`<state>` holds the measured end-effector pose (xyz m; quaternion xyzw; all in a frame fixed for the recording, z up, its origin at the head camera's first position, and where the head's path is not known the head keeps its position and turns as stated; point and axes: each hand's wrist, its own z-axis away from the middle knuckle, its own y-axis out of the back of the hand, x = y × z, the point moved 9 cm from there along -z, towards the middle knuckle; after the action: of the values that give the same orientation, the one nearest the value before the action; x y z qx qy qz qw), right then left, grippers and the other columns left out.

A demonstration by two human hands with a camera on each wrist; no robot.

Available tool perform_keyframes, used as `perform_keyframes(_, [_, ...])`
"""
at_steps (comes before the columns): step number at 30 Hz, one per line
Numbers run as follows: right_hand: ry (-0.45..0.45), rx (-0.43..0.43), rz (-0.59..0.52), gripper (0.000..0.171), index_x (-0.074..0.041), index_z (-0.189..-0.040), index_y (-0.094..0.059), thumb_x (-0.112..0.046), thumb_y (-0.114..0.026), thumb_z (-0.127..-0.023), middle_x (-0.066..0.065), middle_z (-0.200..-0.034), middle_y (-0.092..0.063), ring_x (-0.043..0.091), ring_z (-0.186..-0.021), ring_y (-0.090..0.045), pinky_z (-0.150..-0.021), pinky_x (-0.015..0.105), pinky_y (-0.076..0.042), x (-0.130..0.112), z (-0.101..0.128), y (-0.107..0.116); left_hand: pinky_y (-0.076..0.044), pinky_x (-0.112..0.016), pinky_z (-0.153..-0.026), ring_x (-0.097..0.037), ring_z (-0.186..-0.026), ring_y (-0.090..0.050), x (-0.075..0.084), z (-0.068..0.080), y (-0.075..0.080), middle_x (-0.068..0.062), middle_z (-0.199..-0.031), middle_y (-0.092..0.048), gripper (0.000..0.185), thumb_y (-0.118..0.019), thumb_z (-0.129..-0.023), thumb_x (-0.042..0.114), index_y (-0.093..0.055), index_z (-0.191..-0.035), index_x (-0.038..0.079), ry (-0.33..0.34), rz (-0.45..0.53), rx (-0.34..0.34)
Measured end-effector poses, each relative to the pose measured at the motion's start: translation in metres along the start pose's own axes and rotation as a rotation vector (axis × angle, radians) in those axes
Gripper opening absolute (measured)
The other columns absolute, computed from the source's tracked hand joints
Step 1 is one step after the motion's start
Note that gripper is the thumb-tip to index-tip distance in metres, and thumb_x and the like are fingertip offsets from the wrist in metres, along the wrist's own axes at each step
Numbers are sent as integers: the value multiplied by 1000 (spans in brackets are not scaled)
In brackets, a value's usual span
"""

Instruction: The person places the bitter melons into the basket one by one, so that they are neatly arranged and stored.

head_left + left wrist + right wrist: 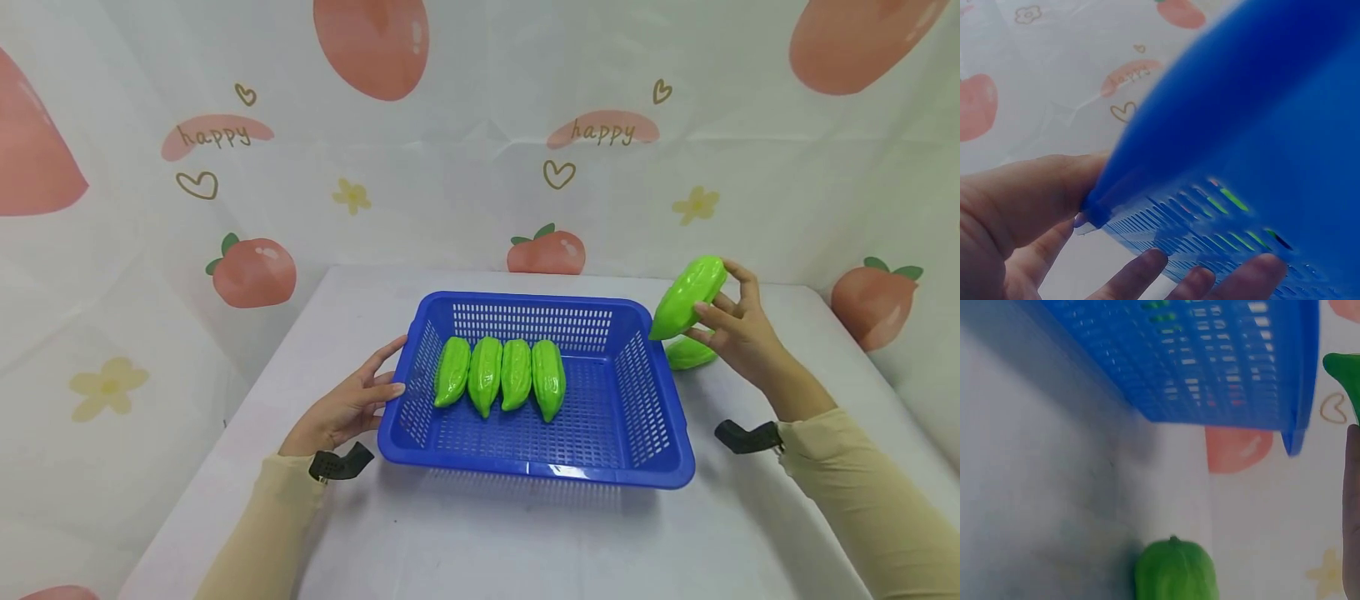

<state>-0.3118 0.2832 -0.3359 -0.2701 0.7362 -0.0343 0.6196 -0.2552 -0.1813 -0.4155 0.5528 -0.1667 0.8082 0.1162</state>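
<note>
My right hand (738,321) holds a shiny green bitter melon (688,296) in the air over the right rim of the blue basket (525,468), fingers and thumb around it, its tapered tip down to the left. In the right wrist view only the tip of this held melon and part of a finger (1351,512) show. Another melon (690,353) lies on the table just right of the basket, partly hidden behind the hand. Inside the basket, several similar melons (486,375) lie side by side toward the left. My left hand (341,414) grips the basket's left rim, with fingertips against the outer perforated wall.
The basket stands on a white table (465,542). Behind it hangs a white cloth (450,217) printed with peaches, flowers and the word happy. A black wrist camera (341,462) is on the left sleeve and another camera (750,437) on the right.
</note>
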Motion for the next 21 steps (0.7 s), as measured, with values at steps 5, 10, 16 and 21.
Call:
perform_keyframes(5, [-25,-9,58,58,-33,-140,-12,-2,-41,-101,-3,-130,-47,12,-106,-66,-83,28,-57,11,-1,-10,-55,-49,-88,-28,-105,-67,0,0,0,-19,-150,-37,79,-61,-95,12,-16,-152,44,2,0,1])
perform_keyframes(10, [-10,-18,93,54,-30,-138,-16,-1,-41,-101,-1,-127,-51,10,-107,-64,-84,26,-57,18,-3,-18,-55,-49,-89,-28,-105,-66,0,0,0,-19,-151,-36,80,-61,-95,11,-17,-152,44,4,6,5])
perform_keyframes(16, [17,-50,140,54,-27,-134,-21,7,-42,-98,-1,-122,-56,8,-106,-62,-86,23,-55,21,-5,-29,-54,-50,-89,-28,-106,-66,0,0,0,-19,-151,-35,79,-61,-94,11,-17,-152,45,5,11,6])
perform_keyframes(21, [2,-93,226,55,-26,-133,-22,7,-45,-97,0,-127,-49,8,-107,-61,-88,24,-55,24,-5,-43,-55,-50,-89,-27,-105,-66,0,0,0,-19,-152,-35,80,-61,-94,11,-17,-152,45,3,9,5])
